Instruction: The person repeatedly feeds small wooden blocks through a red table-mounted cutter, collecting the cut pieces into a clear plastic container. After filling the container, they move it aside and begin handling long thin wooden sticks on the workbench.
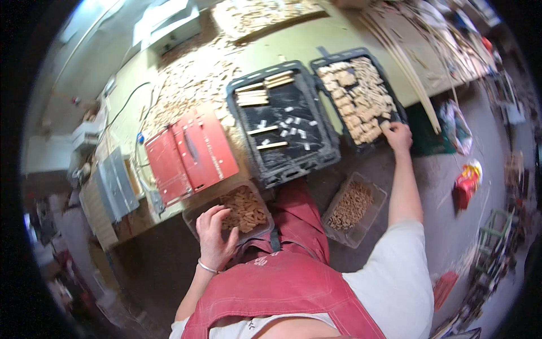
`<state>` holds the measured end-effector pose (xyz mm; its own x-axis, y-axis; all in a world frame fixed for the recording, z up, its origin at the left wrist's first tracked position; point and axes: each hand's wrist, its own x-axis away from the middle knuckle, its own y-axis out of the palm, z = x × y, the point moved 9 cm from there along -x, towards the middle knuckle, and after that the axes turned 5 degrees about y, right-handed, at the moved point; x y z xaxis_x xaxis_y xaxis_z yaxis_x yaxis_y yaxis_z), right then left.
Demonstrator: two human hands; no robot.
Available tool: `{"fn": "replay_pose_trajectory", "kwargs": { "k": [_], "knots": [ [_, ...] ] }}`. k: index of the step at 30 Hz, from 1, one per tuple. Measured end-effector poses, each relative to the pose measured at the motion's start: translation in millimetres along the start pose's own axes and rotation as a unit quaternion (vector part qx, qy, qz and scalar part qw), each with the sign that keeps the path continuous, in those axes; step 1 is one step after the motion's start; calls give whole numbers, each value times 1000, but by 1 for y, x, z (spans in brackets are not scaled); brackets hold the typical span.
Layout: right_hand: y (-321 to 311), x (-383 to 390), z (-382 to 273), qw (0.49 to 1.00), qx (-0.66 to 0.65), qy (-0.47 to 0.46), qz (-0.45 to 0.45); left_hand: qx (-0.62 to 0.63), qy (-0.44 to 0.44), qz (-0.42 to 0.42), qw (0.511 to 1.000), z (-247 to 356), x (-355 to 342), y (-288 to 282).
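My right hand (400,137) reaches to the near right corner of a black crate (397,101). Its fingers are closed at a small wooden block (385,125). Rows of similar pale wooden blocks (352,121) fill that crate, some stacked and some loose. My left hand (213,234) hovers at a clear plastic bin (265,227) by my lap, fingers apart and nothing visible in them. Short wooden pieces (246,210) lie in this bin.
A second black crate (333,151) holds wooden strips and white bits. To its left lies a red table-saw top (206,152) with a slot. Wood offcuts (189,85) cover the bench behind. A clear bin of small wooden pegs (351,206) stands at my right knee.
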<state>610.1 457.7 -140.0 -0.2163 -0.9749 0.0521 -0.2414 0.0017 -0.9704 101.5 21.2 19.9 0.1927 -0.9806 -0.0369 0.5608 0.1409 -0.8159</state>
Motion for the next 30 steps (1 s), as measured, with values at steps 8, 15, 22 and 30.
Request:
{"fn": "replay_pose_trajectory", "kwargs": {
  "k": [8,15,22,30],
  "knots": [
    [-34,48,-145,944,-208,-238,97,43,-6,3,999,-7,5,-2],
    [27,103,-369,879,-162,-448,-11,74,-10,0,997,-21,13,-6],
    [73,97,-424,887,-13,-461,16,102,-70,27,992,-44,29,-8],
    [69,100,-429,862,-33,-504,34,111,-63,4,992,-45,20,2]
  ]
}}
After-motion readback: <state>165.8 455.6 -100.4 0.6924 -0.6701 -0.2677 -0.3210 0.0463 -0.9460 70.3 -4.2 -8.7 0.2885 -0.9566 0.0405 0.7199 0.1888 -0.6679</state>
